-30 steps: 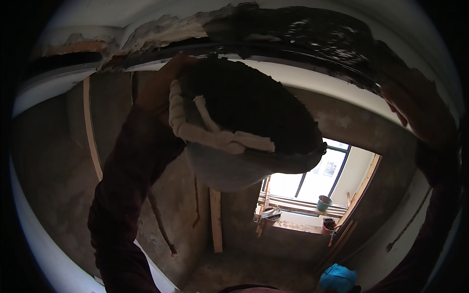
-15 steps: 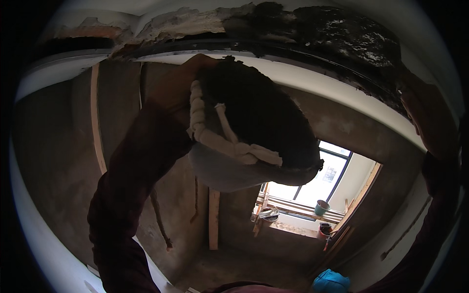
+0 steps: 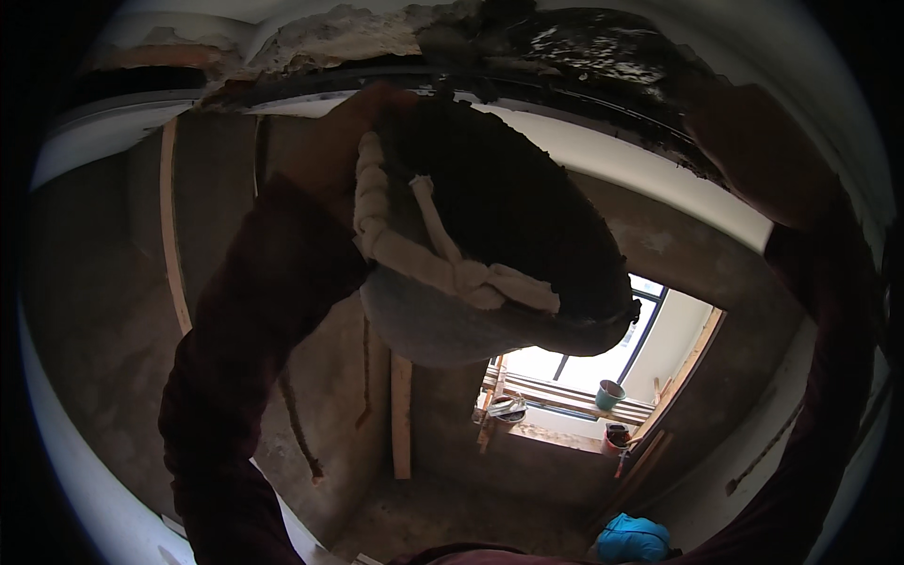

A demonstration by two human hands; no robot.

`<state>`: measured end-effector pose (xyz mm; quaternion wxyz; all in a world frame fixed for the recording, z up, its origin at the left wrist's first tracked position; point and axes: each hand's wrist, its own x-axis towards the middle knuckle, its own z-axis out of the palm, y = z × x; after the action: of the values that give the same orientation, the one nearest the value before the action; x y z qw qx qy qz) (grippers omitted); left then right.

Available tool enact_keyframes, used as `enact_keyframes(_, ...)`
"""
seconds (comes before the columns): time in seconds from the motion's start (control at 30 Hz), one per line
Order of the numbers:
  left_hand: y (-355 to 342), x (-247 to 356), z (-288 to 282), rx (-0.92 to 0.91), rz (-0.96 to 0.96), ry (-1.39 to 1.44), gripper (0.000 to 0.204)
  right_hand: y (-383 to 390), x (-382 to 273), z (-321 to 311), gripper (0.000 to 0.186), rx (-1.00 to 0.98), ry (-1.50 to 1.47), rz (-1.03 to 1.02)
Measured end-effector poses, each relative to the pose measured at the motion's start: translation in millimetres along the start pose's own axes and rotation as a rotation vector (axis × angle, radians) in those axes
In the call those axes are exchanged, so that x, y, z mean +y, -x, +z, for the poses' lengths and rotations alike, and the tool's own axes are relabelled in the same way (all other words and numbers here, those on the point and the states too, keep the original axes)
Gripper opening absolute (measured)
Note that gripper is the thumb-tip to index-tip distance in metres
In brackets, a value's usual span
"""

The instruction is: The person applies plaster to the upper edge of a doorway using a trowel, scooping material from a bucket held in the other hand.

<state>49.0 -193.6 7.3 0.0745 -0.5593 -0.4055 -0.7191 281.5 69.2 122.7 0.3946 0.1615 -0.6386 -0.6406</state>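
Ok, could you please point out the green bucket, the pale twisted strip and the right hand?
Green bucket (image 3: 608,398): head view, its outer side.
Pale twisted strip (image 3: 414,265): head view, its lower stretch.
Right hand (image 3: 753,153): head view, the hand's middle.

– What is at the centre?
– A pale, rounded bowl (image 3: 428,334), raised and tilted, its broad dark side toward the viewer.
– What fills it?
– Rough-edged mortar (image 3: 508,212), or something like it, nearly black, spreading to the right tip, where a small lump juts out.
– And the white detail?
– A cloth strap (image 3: 410,259), bunched down the left side and along the lower front, seemingly knotted, with a thinner strip slanting up across the dark mass.
– Anything above?
– A dark patch (image 3: 603,52), glistening in places, right of middle.
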Motion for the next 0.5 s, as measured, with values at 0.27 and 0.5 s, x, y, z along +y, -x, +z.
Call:
enact_keyframes(0.27,-8.7,3.1,2.0,-0.012,-0.194,0.203,0.017,47.9,11.3,-14.9,0.024,0.072,-0.741,0.553)
enact_keyframes(0.5,-18.9,-6.6,-14.4,-0.198,-0.402,0.524,0.017,55.8,-2.4,-24.1,0.028,0.029,-0.289,0.293)
